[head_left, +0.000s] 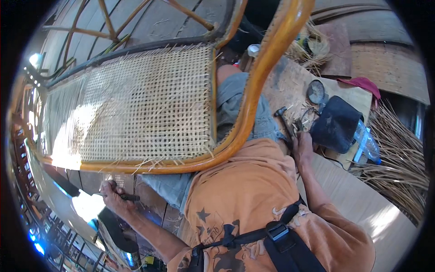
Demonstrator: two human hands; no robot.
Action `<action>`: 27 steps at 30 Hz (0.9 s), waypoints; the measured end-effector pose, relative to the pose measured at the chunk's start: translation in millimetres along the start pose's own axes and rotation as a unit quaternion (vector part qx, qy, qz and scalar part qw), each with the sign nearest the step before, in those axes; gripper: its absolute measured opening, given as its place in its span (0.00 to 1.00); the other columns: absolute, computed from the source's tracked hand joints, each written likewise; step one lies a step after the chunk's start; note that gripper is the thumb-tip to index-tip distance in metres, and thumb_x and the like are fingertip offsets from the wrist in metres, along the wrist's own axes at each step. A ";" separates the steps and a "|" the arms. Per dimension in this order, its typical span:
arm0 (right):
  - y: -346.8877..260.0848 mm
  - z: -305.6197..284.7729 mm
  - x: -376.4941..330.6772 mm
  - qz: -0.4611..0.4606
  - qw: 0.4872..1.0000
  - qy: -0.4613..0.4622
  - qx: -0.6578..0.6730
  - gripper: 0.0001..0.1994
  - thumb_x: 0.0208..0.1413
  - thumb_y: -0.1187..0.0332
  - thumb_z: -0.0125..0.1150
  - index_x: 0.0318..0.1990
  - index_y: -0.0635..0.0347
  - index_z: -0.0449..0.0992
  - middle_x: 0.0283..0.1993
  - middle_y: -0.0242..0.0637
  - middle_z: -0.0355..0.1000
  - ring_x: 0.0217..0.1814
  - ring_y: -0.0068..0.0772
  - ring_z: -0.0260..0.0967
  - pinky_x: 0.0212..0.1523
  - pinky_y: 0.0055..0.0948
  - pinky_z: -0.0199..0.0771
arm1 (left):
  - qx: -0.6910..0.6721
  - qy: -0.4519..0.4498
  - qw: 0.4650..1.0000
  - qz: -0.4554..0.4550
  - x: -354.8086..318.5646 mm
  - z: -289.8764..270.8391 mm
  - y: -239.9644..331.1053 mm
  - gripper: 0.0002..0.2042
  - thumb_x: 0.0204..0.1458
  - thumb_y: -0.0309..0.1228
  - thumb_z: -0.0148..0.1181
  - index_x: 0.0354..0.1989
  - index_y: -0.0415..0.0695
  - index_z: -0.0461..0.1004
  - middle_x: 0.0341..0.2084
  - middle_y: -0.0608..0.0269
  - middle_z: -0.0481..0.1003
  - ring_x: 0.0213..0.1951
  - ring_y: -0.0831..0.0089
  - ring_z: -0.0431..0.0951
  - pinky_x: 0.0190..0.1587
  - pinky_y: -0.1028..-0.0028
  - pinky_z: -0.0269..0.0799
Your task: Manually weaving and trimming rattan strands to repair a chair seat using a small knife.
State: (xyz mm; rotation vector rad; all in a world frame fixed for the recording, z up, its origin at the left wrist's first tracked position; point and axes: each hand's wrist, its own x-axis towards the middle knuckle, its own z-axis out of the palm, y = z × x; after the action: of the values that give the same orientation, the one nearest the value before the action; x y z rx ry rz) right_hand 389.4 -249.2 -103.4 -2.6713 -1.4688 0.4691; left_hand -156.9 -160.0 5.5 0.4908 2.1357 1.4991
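A woven cane panel [145, 104] in a curved, varnished rattan frame [260, 75] lies across my lap, with loose strand ends along its edges. At its left end, only parallel strands show. My left hand [117, 197] is below the front rail, closed around a slim tool with a dark handle [130, 197]; its kind is unclear. On the right, my right hand [303, 144] reaches onto a work board, fingers closed at a small dark metal tool [297, 125] that I cannot make out. A hammer [282, 119] lies just left of that hand.
On the board [290, 81] are a black pouch [334, 124], a round dark dish [316, 91] and a clear plastic bottle [368, 143]. Bundled rattan strands [394, 154] lie at the far right, near a red cap [362, 84]. Rattan poles [108, 22] stand at the upper left.
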 end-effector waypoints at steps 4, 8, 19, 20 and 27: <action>-6.0 37.0 -22.5 -0.115 0.987 -0.079 -0.081 0.11 0.56 0.66 0.45 0.45 0.53 0.69 0.47 0.44 0.69 0.52 0.49 0.64 0.46 0.42 0.67 | 0.066 0.065 0.995 0.030 2.9 -19.9 -12.9 0.07 0.52 0.34 0.56 0.31 0.43 0.73 0.22 0.66 0.72 0.19 0.83 0.65 0.20 0.82 0.61; -4.4 16.2 -0.6 -0.029 0.988 -0.125 -0.089 0.10 0.54 0.66 0.46 0.39 0.57 0.71 0.42 0.51 0.71 0.46 0.54 0.68 0.42 0.48 0.67 | 0.036 0.031 0.999 -0.009 -3.6 8.1 -10.7 0.07 0.53 0.30 0.56 0.36 0.40 0.74 0.26 0.62 0.75 0.16 0.85 0.64 0.16 0.86 0.59; -76.4 -135.5 -14.8 0.014 0.826 -0.297 0.479 0.20 0.46 0.69 0.51 0.50 0.60 0.68 0.36 0.28 0.67 0.32 0.18 0.62 0.32 0.18 0.62 | -0.023 0.014 0.999 0.042 -0.2 -7.4 -7.1 0.06 0.52 0.31 0.58 0.30 0.43 0.70 0.17 0.75 0.65 0.14 0.90 0.57 0.14 0.87 0.52; -95.2 -141.8 -15.3 0.009 0.826 -0.294 0.481 0.20 0.46 0.69 0.51 0.50 0.60 0.68 0.36 0.28 0.67 0.32 0.18 0.62 0.32 0.18 0.62 | 0.008 -0.004 1.000 0.016 0.3 -8.3 -4.4 0.06 0.52 0.30 0.58 0.31 0.42 0.70 0.18 0.73 0.66 0.17 0.88 0.60 0.16 0.85 0.56; -247.2 -129.9 -3.9 -0.180 0.769 -0.427 0.440 0.11 0.58 0.60 0.47 0.36 0.59 0.66 0.27 0.28 0.64 0.26 0.19 0.61 0.27 0.19 0.63 | 0.281 0.068 0.920 0.265 13.5 -2.8 5.0 0.10 0.50 0.27 0.55 0.41 0.40 0.72 0.36 0.57 0.71 0.35 0.64 0.72 0.41 0.69 0.69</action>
State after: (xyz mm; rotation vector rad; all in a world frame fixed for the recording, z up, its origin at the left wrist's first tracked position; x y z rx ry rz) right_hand 223.7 -105.3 69.2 -1.3848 -1.2884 1.9047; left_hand -169.5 -153.2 8.6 1.2851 2.6895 1.1532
